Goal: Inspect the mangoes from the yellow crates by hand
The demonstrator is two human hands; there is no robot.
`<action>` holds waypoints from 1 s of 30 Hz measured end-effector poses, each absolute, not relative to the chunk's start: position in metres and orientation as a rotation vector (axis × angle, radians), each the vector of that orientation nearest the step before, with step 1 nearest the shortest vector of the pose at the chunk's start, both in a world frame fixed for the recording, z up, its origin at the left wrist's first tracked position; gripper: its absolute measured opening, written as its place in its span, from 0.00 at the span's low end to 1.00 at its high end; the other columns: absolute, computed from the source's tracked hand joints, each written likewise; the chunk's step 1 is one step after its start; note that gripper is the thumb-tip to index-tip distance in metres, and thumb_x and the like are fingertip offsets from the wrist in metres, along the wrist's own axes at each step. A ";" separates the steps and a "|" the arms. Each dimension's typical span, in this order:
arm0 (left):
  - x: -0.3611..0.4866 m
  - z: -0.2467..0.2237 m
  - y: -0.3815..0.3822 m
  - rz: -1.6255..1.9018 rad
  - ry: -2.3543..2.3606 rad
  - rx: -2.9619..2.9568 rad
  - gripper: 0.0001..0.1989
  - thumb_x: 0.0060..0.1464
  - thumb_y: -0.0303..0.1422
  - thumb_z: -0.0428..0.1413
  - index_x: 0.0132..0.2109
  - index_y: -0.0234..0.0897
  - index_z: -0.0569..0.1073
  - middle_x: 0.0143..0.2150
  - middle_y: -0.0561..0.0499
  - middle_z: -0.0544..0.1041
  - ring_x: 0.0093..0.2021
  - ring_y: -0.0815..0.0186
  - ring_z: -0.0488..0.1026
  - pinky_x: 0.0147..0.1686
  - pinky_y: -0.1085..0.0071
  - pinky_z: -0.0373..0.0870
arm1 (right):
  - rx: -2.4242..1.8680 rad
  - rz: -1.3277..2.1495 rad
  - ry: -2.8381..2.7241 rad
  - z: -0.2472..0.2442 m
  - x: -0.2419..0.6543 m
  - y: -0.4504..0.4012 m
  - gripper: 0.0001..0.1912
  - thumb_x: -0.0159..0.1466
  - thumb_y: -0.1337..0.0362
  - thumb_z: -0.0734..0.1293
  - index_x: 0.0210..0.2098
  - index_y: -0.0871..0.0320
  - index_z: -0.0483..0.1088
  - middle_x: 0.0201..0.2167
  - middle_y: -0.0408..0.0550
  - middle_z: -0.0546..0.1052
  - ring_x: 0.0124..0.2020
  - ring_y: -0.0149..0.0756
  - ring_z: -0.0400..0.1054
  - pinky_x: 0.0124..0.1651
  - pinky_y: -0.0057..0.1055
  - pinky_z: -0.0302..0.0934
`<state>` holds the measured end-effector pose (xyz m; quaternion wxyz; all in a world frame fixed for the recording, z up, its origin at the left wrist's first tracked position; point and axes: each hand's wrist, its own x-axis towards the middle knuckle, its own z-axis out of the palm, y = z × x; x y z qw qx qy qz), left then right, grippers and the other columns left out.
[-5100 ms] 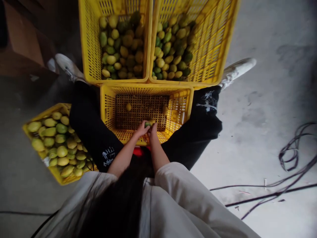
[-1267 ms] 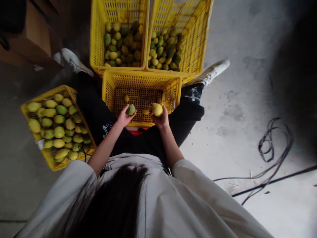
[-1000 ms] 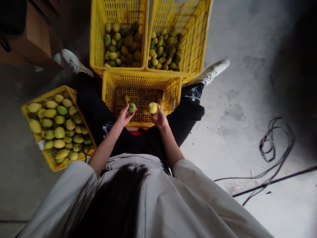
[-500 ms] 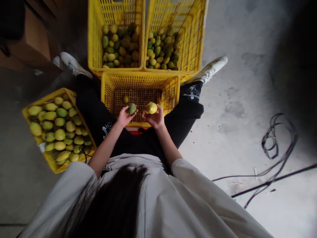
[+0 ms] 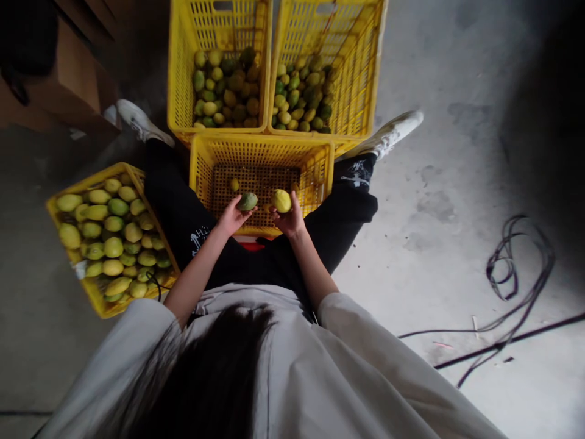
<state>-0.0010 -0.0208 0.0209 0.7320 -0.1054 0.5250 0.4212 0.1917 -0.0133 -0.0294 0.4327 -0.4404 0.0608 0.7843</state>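
My left hand [image 5: 232, 217] grips a green lemon [image 5: 247, 202], its long side now lying crosswise. A yellow lemon [image 5: 281, 200] rests in my right hand [image 5: 291, 219], the fingers curled round its lower and right sides. Both fruits are held close together over the near yellow crate [image 5: 261, 145] between my legs. Inside that crate a small yellow fruit [image 5: 234, 184] lies on the mesh floor, and another shows dimly near its right wall.
Beyond stand two yellow crates, left [image 5: 183, 67] and right [image 5: 354, 79], partly filled with green and yellow lemons. A fuller crate [image 5: 98, 302] sits by my left leg. Cables [image 5: 525, 305] lie on the floor at right; cardboard boxes [image 5: 73, 79] stand far left.
The green lemon has turned in my left hand, from end-on to lengthwise. My right hand still holds the yellow lemon, turned slightly. The whole view has shifted a little.
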 end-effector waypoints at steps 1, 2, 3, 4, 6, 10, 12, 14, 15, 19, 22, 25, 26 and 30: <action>-0.001 0.021 -0.021 0.948 1.166 -0.226 0.16 0.74 0.31 0.52 0.60 0.33 0.80 0.38 0.46 0.85 0.33 0.66 0.83 0.30 0.76 0.73 | -1.083 1.967 0.133 -0.030 0.192 -0.013 0.18 0.71 0.45 0.70 0.48 0.52 0.77 0.38 0.47 0.85 0.26 0.30 0.69 0.21 0.21 0.61; -0.001 0.021 -0.021 0.969 1.173 -0.220 0.15 0.74 0.30 0.53 0.60 0.34 0.80 0.37 0.48 0.85 0.32 0.67 0.82 0.30 0.77 0.73 | -1.065 1.980 0.118 -0.032 0.192 -0.013 0.19 0.71 0.44 0.70 0.47 0.52 0.77 0.40 0.47 0.85 0.26 0.29 0.69 0.20 0.21 0.60; -0.001 0.021 -0.021 0.986 1.175 -0.214 0.15 0.73 0.30 0.54 0.60 0.36 0.79 0.37 0.49 0.85 0.32 0.68 0.82 0.30 0.77 0.73 | -1.047 1.989 0.107 -0.033 0.193 -0.014 0.20 0.71 0.43 0.70 0.47 0.53 0.77 0.41 0.48 0.86 0.26 0.29 0.70 0.21 0.21 0.61; -0.001 0.021 -0.021 0.997 1.173 -0.212 0.15 0.73 0.30 0.55 0.61 0.38 0.79 0.37 0.50 0.85 0.31 0.68 0.81 0.30 0.77 0.73 | -1.034 1.992 0.104 -0.034 0.194 -0.014 0.19 0.71 0.44 0.70 0.47 0.53 0.77 0.41 0.48 0.86 0.27 0.30 0.71 0.22 0.21 0.62; -0.003 0.020 -0.021 0.994 1.169 -0.224 0.15 0.72 0.32 0.56 0.61 0.40 0.79 0.37 0.51 0.84 0.31 0.68 0.81 0.30 0.76 0.72 | -1.033 1.984 0.105 -0.038 0.197 -0.015 0.18 0.71 0.45 0.72 0.47 0.52 0.77 0.38 0.47 0.85 0.28 0.31 0.72 0.23 0.22 0.64; -0.005 0.018 -0.020 0.946 1.167 -0.267 0.15 0.72 0.37 0.57 0.60 0.38 0.80 0.36 0.49 0.84 0.30 0.67 0.79 0.27 0.76 0.70 | -1.106 1.977 0.121 -0.043 0.201 -0.015 0.18 0.69 0.45 0.74 0.47 0.52 0.78 0.34 0.46 0.84 0.30 0.35 0.76 0.25 0.25 0.68; -0.005 0.018 -0.020 0.945 1.148 -0.279 0.17 0.74 0.38 0.54 0.60 0.37 0.80 0.38 0.47 0.85 0.30 0.68 0.78 0.26 0.75 0.68 | -1.129 1.989 0.128 -0.042 0.202 -0.014 0.20 0.69 0.42 0.73 0.46 0.52 0.78 0.37 0.50 0.85 0.33 0.38 0.78 0.24 0.26 0.67; -0.005 0.018 -0.019 0.947 1.134 -0.304 0.19 0.76 0.38 0.51 0.61 0.36 0.79 0.37 0.46 0.85 0.30 0.67 0.77 0.26 0.75 0.67 | -1.117 2.003 0.115 -0.038 0.201 -0.014 0.22 0.70 0.40 0.71 0.44 0.53 0.77 0.39 0.52 0.86 0.36 0.40 0.79 0.23 0.26 0.65; -0.005 0.019 -0.019 0.945 1.132 -0.320 0.19 0.76 0.39 0.49 0.62 0.35 0.79 0.36 0.46 0.84 0.30 0.66 0.77 0.26 0.75 0.67 | -1.100 2.012 0.102 -0.036 0.200 -0.014 0.23 0.71 0.39 0.70 0.44 0.53 0.77 0.40 0.52 0.86 0.36 0.40 0.79 0.23 0.26 0.64; -0.004 0.022 -0.019 0.929 1.142 -0.349 0.21 0.77 0.42 0.46 0.60 0.35 0.78 0.32 0.47 0.81 0.30 0.65 0.77 0.28 0.74 0.69 | -1.027 2.040 0.042 -0.028 0.199 -0.016 0.20 0.71 0.41 0.69 0.46 0.51 0.75 0.39 0.48 0.86 0.41 0.41 0.81 0.31 0.29 0.72; -0.004 0.023 -0.019 0.931 1.146 -0.318 0.22 0.77 0.41 0.44 0.58 0.33 0.78 0.31 0.46 0.80 0.28 0.64 0.76 0.28 0.73 0.70 | -0.983 2.041 0.019 -0.026 0.200 -0.017 0.18 0.70 0.45 0.70 0.52 0.48 0.75 0.41 0.45 0.86 0.44 0.41 0.81 0.37 0.34 0.76; -0.004 0.020 -0.020 0.903 1.158 -0.284 0.21 0.75 0.37 0.44 0.58 0.33 0.78 0.33 0.45 0.81 0.30 0.63 0.77 0.30 0.71 0.73 | -0.957 2.028 -0.007 -0.027 0.199 -0.017 0.16 0.69 0.52 0.70 0.55 0.46 0.74 0.41 0.42 0.86 0.43 0.39 0.81 0.36 0.32 0.76; -0.004 0.018 -0.020 0.886 1.164 -0.265 0.19 0.73 0.35 0.46 0.58 0.35 0.78 0.33 0.46 0.81 0.30 0.63 0.77 0.30 0.71 0.73 | -0.962 2.016 -0.016 -0.029 0.198 -0.017 0.16 0.70 0.54 0.70 0.55 0.45 0.74 0.41 0.41 0.86 0.43 0.39 0.81 0.36 0.31 0.76; -0.003 0.008 -0.023 0.824 1.178 -0.181 0.10 0.66 0.32 0.58 0.52 0.38 0.79 0.33 0.50 0.80 0.30 0.66 0.75 0.31 0.72 0.72 | -1.080 1.967 -0.022 -0.037 0.192 -0.016 0.13 0.71 0.52 0.71 0.51 0.49 0.76 0.40 0.44 0.86 0.41 0.37 0.82 0.31 0.25 0.71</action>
